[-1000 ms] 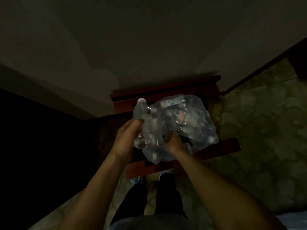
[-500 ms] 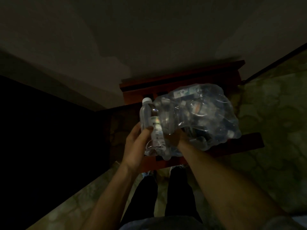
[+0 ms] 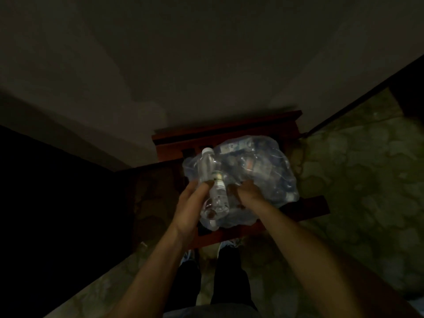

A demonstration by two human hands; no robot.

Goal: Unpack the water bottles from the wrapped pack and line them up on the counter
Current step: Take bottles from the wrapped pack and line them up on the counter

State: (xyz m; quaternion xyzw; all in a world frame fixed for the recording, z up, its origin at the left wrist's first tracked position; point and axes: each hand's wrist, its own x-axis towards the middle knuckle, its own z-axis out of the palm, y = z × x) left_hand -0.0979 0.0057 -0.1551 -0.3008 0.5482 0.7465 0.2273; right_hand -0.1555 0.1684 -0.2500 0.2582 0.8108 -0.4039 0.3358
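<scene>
A pack of water bottles in clear plastic wrap [image 3: 259, 171] lies on a small reddish-brown wooden stand [image 3: 307, 207]. My left hand [image 3: 190, 203] grips a clear water bottle [image 3: 212, 177] with a white cap and a green-and-white label, half out of the wrap's left end, cap pointing away from me. My right hand [image 3: 249, 192] holds the wrap near its front edge, fingers curled into the plastic. The scene is dim and the bottles inside the wrap are hard to make out.
A pale wall rises behind the stand. To the left is a dark surface [image 3: 57, 191]. Mottled stone floor [image 3: 355, 180] spreads to the right and below. My legs and shoes [image 3: 229, 244] stand just in front of the stand.
The bottle in my left hand has slid further out of the wrap, showing its label. My right hand has shifted a little along the wrap. The camera view swayed sideways and back.
</scene>
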